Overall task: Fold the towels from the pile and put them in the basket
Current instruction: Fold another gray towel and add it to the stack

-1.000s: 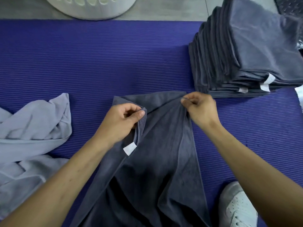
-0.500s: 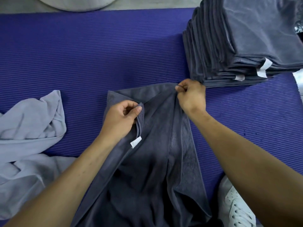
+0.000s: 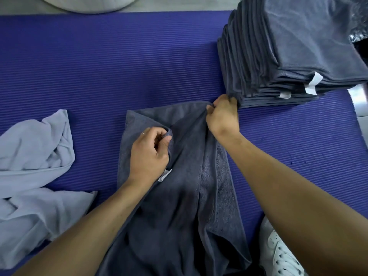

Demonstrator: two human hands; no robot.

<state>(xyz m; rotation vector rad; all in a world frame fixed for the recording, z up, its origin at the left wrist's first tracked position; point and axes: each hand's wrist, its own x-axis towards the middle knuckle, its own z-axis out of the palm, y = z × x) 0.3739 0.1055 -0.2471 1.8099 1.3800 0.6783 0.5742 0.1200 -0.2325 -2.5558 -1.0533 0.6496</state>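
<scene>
The rounded white plastic basket (image 3: pixel 87 5), beyond the ribbed purple foam mat (image 3: pixel 119 66), is cut by the top edge; only its lower wall shows. On the mat's far right, the stack of folded dark grey towels (image 3: pixel 288 56) runs past the top and right edges. The crumpled pale grey towels (image 3: pixel 29 176) on the mat's left run off the left edge. The dark grey terry towel (image 3: pixel 179 206) at the mat's near side leaves the bottom edge, hiding part of a white sneaker (image 3: pixel 278 255). The left hand (image 3: pixel 149 154) covers most of a small white tag (image 3: pixel 165 174).

Bare mat (image 3: pixel 103 62) ahead; folded stack (image 3: pixel 288 56) blocks right, pale towels (image 3: pixel 33 160) left.
</scene>
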